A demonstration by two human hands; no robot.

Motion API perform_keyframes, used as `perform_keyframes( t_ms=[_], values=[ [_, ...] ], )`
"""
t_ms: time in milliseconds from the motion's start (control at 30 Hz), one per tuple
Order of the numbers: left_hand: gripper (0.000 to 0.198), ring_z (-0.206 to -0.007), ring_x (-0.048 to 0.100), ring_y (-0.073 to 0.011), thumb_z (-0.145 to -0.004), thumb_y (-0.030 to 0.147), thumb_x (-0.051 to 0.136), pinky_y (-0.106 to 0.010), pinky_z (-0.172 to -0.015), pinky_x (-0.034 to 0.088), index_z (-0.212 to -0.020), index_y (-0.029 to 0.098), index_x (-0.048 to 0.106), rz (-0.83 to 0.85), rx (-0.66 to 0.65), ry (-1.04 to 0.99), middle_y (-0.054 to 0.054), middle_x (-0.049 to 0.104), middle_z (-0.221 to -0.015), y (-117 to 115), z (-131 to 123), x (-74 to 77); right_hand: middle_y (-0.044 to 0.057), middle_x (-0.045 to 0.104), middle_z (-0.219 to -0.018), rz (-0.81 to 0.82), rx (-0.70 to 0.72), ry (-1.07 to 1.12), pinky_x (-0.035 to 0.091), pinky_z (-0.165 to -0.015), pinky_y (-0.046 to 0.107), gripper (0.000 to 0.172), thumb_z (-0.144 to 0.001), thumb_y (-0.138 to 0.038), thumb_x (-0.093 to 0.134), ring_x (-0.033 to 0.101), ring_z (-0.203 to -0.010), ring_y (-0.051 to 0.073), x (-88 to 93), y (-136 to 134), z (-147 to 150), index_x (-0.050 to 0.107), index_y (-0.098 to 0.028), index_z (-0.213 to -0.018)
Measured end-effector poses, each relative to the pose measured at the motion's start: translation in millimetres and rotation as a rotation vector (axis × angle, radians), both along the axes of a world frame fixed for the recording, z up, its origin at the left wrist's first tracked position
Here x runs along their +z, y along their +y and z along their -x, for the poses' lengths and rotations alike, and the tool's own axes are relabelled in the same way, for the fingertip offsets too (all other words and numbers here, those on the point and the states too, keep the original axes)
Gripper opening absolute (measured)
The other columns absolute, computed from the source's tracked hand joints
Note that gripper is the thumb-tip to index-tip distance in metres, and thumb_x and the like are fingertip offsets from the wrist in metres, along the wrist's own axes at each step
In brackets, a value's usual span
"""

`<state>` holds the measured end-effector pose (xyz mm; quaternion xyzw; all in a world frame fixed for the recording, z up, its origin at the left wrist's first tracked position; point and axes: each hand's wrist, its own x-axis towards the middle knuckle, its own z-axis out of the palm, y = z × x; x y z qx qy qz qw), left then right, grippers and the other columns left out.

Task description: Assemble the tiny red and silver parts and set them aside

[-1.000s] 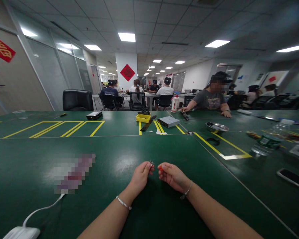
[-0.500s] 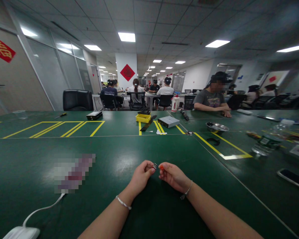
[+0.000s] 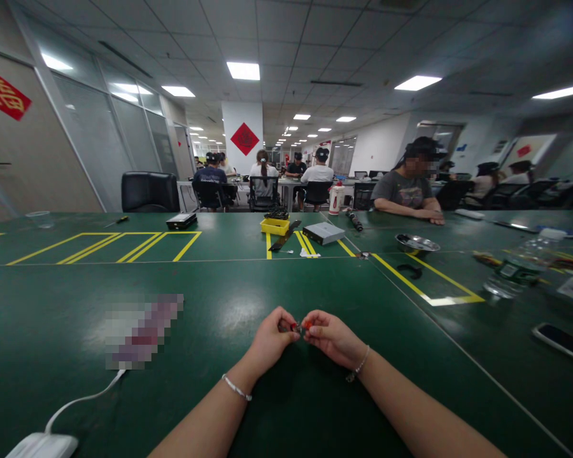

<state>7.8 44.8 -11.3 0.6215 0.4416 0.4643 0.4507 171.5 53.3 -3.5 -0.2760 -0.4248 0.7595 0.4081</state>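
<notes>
Over the green table, my left hand is closed, with thumb and fingers pinching a small metallic piece that shows a bit of red. Close beside it, my right hand pinches a small orange piece between thumb and forefinger. The two small pieces are at or very near each other between the fingertips; whether they touch I cannot tell. Their exact kind is too small to make out.
A blurred-out device with a white cable lies at left. Further off are a yellow tray, a grey box and a metal bowl. A water bottle and a phone are at right. A person sits across the table.
My hands have come slightly closer together at the fingertips. The metallic piece in my left hand has turned and shifted down a little toward the orange piece.
</notes>
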Motion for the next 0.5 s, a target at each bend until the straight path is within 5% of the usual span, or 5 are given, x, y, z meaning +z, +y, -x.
perform_keyframes(
  t_ms=[500],
  values=[
    [0.025, -0.062, 0.046, -0.0088, -0.057, 0.006, 0.053, -0.020, -0.057, 0.036, -0.080, 0.016, 0.053, 0.022, -0.090, -0.092, 0.002, 0.050, -0.066, 0.7, -0.3, 1.8, 0.001, 0.058, -0.074, -0.002, 0.047, -0.031, 0.039, -0.067, 0.025, 0.021, -0.056, -0.009, 0.063, 0.054, -0.065, 0.009, -1.8, 1.0, -1.1, 0.055, -0.014, -0.075]
  ],
)
